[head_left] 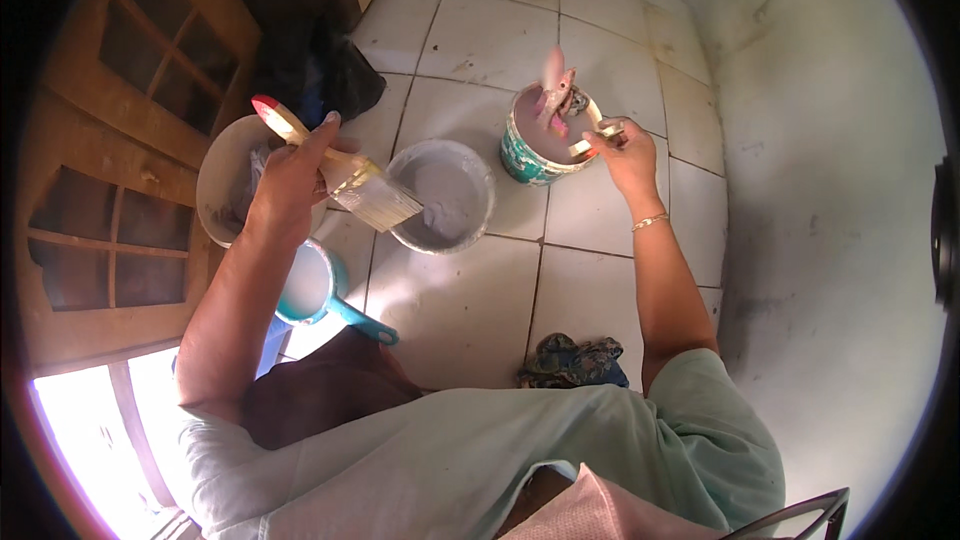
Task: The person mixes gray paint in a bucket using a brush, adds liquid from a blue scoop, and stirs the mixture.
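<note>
My left hand (pixel 302 162) grips a wide paintbrush (pixel 370 192) with pale bristles and a red-tipped handle; the bristles hang by a grey tub (pixel 444 235) of thick grey material. My right hand (pixel 623 152) has its fingers closed on a pale handle-like piece (pixel 584 146) at the rim of a green and white bucket (pixel 530 162), too small to tell what exactly. Pinkish tools (pixel 553 90) stand in that bucket's murky liquid. Behind my left hand sits a pale container (pixel 215 190), and below it a turquoise dipper (pixel 355 316) with milky liquid.
Wooden glazed doors (pixel 80 200) stand at left, a pale, smudged wall (pixel 800 190) at right. A black bag-like bundle (pixel 350 90) lies on the tiled floor (pixel 470 310) at upper left. A patterned cloth (pixel 570 360) lies near the bottom, beside my body.
</note>
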Motion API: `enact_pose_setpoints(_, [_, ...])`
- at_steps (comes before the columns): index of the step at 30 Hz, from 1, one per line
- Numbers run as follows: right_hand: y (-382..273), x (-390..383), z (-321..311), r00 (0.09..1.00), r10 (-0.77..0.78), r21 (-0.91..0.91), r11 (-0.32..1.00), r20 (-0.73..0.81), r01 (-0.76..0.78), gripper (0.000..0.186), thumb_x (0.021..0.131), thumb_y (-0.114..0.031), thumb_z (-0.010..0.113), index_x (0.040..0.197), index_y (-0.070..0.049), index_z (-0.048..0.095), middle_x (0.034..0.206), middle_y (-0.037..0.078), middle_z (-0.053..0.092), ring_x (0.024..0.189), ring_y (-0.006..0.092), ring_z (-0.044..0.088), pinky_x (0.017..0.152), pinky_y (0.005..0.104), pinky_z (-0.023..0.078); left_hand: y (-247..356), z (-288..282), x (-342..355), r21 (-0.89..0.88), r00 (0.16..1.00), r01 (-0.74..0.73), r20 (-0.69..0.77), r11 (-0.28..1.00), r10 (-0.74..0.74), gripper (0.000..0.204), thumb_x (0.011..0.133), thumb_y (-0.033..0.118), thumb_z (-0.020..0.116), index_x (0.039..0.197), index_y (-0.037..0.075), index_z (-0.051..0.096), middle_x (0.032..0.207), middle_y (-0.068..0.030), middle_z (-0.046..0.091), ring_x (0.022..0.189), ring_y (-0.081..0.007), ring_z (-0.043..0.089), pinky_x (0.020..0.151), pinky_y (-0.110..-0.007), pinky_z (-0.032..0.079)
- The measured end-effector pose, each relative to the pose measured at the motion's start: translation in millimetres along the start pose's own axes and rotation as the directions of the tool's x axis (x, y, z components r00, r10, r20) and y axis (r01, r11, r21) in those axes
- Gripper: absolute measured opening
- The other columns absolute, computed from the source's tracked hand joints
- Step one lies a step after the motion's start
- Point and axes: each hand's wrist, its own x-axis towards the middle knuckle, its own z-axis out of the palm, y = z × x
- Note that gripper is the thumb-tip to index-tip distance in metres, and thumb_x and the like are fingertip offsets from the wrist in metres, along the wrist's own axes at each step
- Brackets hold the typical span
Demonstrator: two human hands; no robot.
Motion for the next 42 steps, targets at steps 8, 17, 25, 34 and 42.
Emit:
enact_pose_setpoints(8, [-61,-23,18,0.992,-0.086,-0.232,0.967,0.094,0.105,0.024,0.073,-0.025,0.074,0.082,-0.004,0.067,0.069,0.005,0.065,0.063,0.0147,0.060,0.060,0.0273,0.046,-13,-26,-3,-0.021,1.000,-0.011,0.008,1.000,0.012,0.044,0.085,0.043,0.058,0.089,0.001,0.066,0.083,-0.0094,0.062,0.076,-0.0158,0.058,0.075,-0.028,0.044])
enact_pose_setpoints(17, [-111,-39,-48,0.998,-0.006,0.200,0.980,-0.066,0.019,0.021,0.079,-0.019,0.068,0.085,0.001,0.065,0.062,0.003,0.058,0.051,0.0078,0.050,0.048,0.0211,0.038,-31,-77,19,0.029,1.000,-0.008,-0.002,1.000,0.009,0.043,0.087,0.042,0.054,0.091,0.001,0.065,0.084,-0.0097,0.061,0.080,-0.0164,0.058,0.076,-0.028,0.044])
enact_pose_setpoints(25, [-83,-66,-6,0.960,0.248,0.300,0.932,-0.130,-0.201,0.019,0.083,-0.016,0.063,0.088,0.003,0.061,0.061,0.006,0.058,0.049,0.0090,0.053,0.045,0.0194,0.035,-51,-106,24,-0.031,0.999,-0.040,0.019,0.999,0.041,0.046,0.084,0.044,0.059,0.092,-0.001,0.066,0.085,-0.0097,0.062,0.079,-0.0168,0.057,0.076,-0.029,0.043])
enact_pose_setpoints(34, [-149,-124,82,0.969,-0.201,0.361,0.923,0.144,0.138,0.010,0.083,-0.010,0.063,0.086,0.000,0.063,0.066,0.004,0.060,0.056,0.0079,0.054,0.050,0.0199,0.041,-63,-135,26,-0.039,0.993,-0.117,0.002,0.992,0.117,0.044,0.083,0.044,0.059,0.092,0.001,0.067,0.085,-0.0082,0.063,0.082,-0.0156,0.058,0.078,-0.028,0.044])
enact_pose_setpoints(42, [-124,-164,196,0.767,-0.271,0.225,0.960,0.581,0.169,0.010,0.079,-0.002,0.067,0.087,0.001,0.063,0.083,0.005,0.064,0.075,0.0116,0.058,0.066,0.0233,0.048,-68,-147,8,0.002,0.991,-0.132,-0.007,0.991,0.132,0.042,0.087,0.042,0.055,0.091,0.002,0.067,0.086,-0.0090,0.063,0.083,-0.0179,0.057,0.083,-0.033,0.042])
